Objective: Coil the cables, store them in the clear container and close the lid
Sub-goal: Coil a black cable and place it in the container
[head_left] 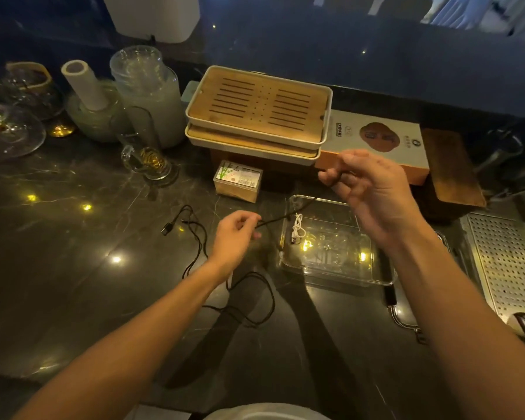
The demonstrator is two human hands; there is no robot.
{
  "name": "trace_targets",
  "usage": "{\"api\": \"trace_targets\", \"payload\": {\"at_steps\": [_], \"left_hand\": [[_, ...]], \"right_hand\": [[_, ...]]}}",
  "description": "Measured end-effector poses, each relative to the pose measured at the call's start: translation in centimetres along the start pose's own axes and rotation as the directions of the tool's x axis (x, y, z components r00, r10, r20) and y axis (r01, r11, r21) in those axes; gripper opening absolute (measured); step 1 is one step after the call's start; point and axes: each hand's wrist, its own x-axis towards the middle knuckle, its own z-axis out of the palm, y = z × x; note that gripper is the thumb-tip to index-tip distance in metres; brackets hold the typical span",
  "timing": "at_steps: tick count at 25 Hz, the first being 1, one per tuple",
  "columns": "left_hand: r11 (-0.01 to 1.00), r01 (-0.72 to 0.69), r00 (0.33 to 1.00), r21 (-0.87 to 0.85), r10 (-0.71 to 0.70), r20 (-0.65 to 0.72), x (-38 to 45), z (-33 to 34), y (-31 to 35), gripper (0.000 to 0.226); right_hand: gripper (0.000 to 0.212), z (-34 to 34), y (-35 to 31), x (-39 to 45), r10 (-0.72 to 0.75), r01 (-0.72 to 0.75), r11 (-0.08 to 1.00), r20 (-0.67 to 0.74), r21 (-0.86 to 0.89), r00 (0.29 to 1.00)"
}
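Note:
A long black cable point(264, 286) lies in loose loops on the dark marble counter, its plug end at the left. My left hand point(235, 237) pinches the cable above the counter. My right hand point(373, 192), raised higher, pinches the same cable farther along, so a stretch runs taut between both hands. The clear container point(373, 277) sits open below my right hand. Inside it lies a small coiled white cable point(298, 227). I cannot make out the container's lid.
Stacked bamboo tea trays point(258, 113) and a printed box point(379, 137) stand behind. A small clear toothpick box point(237, 180) sits in front of them. Glassware point(146, 95) crowds the back left. A perforated metal drain tray point(506, 262) lies at right, and tongs point(406, 322) lie near the container.

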Motion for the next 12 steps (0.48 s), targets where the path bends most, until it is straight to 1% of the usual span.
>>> {"api": "trace_targets", "payload": {"at_steps": [1,2,3,5,7,9,10,12], "left_hand": [[0.995,0.042,0.999,-0.089,-0.043,-0.015,-0.1,0.0,0.3,0.018],[0.991,0.056,0.997,-0.125,-0.061,-0.041,-0.2,-0.2,0.5,0.018],[0.993,0.041,0.996,-0.114,-0.050,-0.078,-0.4,-0.3,0.5,0.019],[0.994,-0.004,0.988,-0.106,-0.013,-0.154,-1.0,-0.7,0.1,0.018],[0.983,0.009,0.974,-0.181,-0.050,-0.220,-1.5,-0.6,-0.3,0.018],[0.956,0.056,0.967,-0.290,-0.124,-0.222,-1.7,-0.4,-1.0,0.019],[0.921,0.069,0.966,-0.384,-0.158,-0.205,-1.9,-0.4,-1.3,0.019],[0.794,0.084,0.965,-0.602,-0.216,-0.151,-2.1,-1.0,-1.7,0.018]], "right_hand": [[0.007,-0.5,-0.3,-0.2,-0.005,0.007,0.997,-0.025,0.072,1.000],[0.006,-1.2,-0.8,-0.4,-0.012,0.019,0.993,-0.066,0.115,0.998],[0.007,-2.1,-1.3,-0.6,-0.019,0.034,0.991,-0.116,0.131,0.993],[0.019,-4.3,-2.3,-0.7,-0.008,0.034,0.994,-0.239,0.103,0.971],[0.034,-6.2,-2.5,-0.5,0.016,-0.015,1.000,-0.360,0.006,0.933],[0.040,-8.3,-1.8,-0.1,0.015,-0.076,0.992,-0.492,-0.105,0.871],[0.042,-9.2,-1.5,0.1,0.005,-0.091,0.988,-0.558,-0.127,0.830],[0.046,-11.5,-1.1,0.6,-0.028,-0.092,0.985,-0.668,-0.143,0.744]]}}
